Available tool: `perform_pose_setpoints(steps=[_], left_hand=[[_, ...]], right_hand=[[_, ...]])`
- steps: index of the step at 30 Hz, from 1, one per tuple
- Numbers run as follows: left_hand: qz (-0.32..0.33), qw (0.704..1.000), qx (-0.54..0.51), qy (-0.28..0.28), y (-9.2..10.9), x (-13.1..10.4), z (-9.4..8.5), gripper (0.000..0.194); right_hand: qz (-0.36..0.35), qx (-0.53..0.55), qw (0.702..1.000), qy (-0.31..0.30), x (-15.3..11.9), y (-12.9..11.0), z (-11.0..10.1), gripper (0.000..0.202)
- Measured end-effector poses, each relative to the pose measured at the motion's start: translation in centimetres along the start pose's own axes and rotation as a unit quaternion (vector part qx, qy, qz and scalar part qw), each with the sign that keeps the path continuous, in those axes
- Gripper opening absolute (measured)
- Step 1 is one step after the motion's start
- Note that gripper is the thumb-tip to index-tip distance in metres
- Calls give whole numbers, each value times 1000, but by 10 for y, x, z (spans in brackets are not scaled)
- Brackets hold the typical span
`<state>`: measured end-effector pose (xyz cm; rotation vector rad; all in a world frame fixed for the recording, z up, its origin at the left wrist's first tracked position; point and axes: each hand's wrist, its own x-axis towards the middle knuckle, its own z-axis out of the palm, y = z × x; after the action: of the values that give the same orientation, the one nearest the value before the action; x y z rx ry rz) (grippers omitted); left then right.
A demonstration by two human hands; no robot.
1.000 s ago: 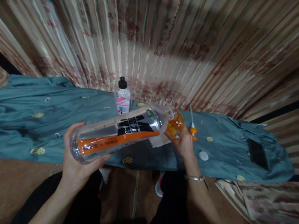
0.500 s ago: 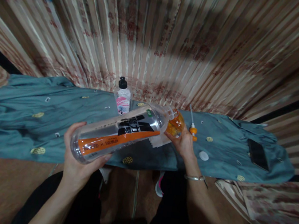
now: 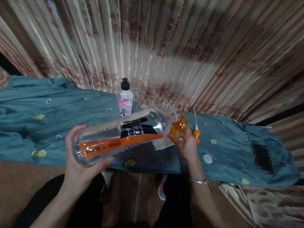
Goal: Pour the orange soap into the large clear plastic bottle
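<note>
My left hand (image 3: 83,165) is wrapped round the base of a large clear plastic bottle (image 3: 110,131) with an orange, silver and black label. The bottle is tilted, its neck pointing right and up. At its mouth is a small orange see-through bottle (image 3: 178,125), which my right hand (image 3: 187,145) grips from the right side. Whether liquid passes between the two necks cannot be made out. Just right of my right hand lies an orange pump head (image 3: 196,133) with a white tube. Under the bottles is a white tissue-like sheet (image 3: 162,143), partly hidden.
A bottle with a black cap and pink label (image 3: 125,101) stands at the back of the cloth-covered table (image 3: 26,131). A round white cap (image 3: 207,158) lies to the right. Further right is a blurred-out dark object (image 3: 264,157). Striped curtains (image 3: 156,36) hang behind.
Both hands and both bottles keep almost the same pose. The dark phone on the right is now covered by a pixelated patch.
</note>
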<state>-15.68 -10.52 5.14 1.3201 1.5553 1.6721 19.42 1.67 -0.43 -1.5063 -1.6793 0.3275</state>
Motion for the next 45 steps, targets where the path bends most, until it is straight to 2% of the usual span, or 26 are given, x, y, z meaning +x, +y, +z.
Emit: perform_pose_setpoints(steps=[6,11,18,27,35,39,45], left_hand=[[-6,1000,1,19,9,-4,6,95],[-1,1000,-8,9,5,-2,5,102],[-1,1000,-6,15,5,-3,6,100],[9,999,6,48,2,-5,8,99],[24,999,7,41,1,-5,7,97],[20,999,26,9,2,-4,3,97],[25,999,11,38,3,-7,7,97]], right_hand=[[6,-4,1000,-3,0,-1,-2,74],[6,2,1000,-2,0,-4,-3,73],[6,21,1000,-3,1,-6,-2,75],[-1,16,1000,-1,0,0,-1,78],[-3,18,1000,-5,0,-3,-3,73],[1,12,1000,-7,0,-5,-4,71],[-1,0,1000,-1,-2,0,-3,74]])
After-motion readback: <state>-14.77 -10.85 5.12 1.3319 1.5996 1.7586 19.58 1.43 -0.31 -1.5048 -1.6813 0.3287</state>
